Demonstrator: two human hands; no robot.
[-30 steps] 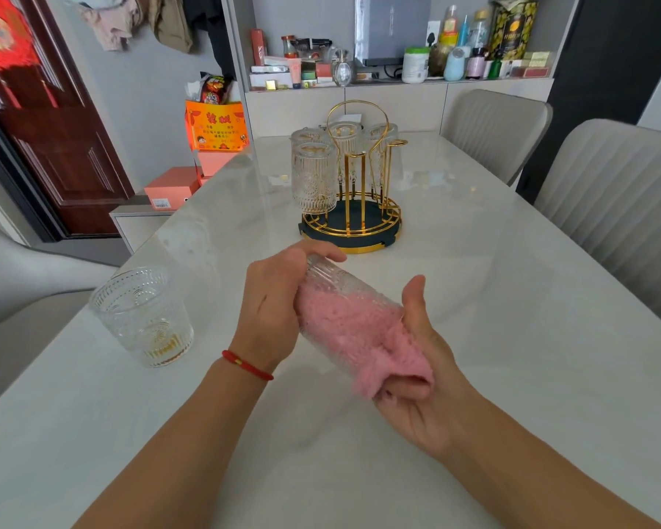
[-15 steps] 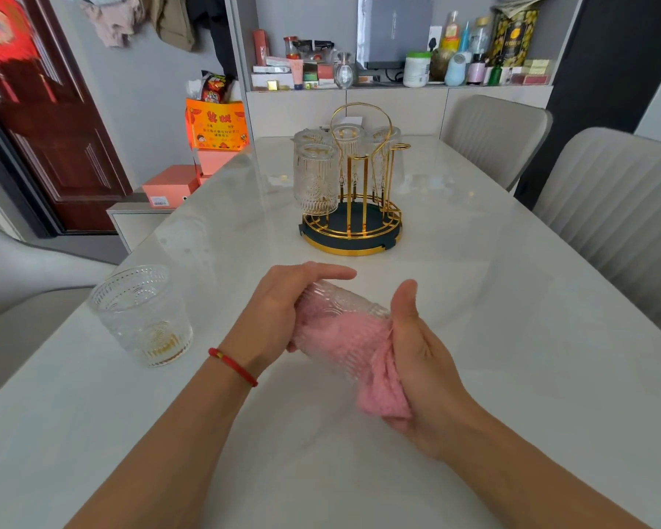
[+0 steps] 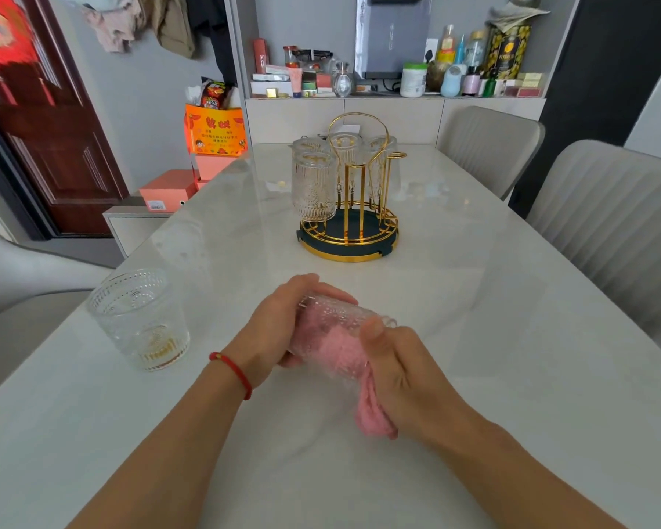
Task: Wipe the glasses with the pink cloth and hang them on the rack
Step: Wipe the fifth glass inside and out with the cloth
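Note:
My left hand point(image 3: 273, 326) grips the base end of a ribbed clear glass point(image 3: 340, 326) held on its side over the table. The pink cloth point(image 3: 371, 410) is stuffed inside the glass and trails out of its mouth. My right hand point(image 3: 397, 372) is closed on the cloth at the mouth of the glass. A second glass point(image 3: 140, 318) stands upright on the table to the left. Further back stands the gold rack point(image 3: 350, 223) with a dark round base, with several glasses point(image 3: 313, 185) hung upside down on it.
The white table point(image 3: 474, 337) stretches ahead. Two grey chairs point(image 3: 607, 223) stand along its right side. A cabinet shelf point(image 3: 397, 82) crowded with bottles and boxes runs behind, and pink and orange boxes point(image 3: 207, 147) sit at the back left.
My right hand has pushed further over the mouth of the glass and twisted with the cloth. Both hands and the glass have shifted slightly towards me. The rack and the standing glass are unmoved.

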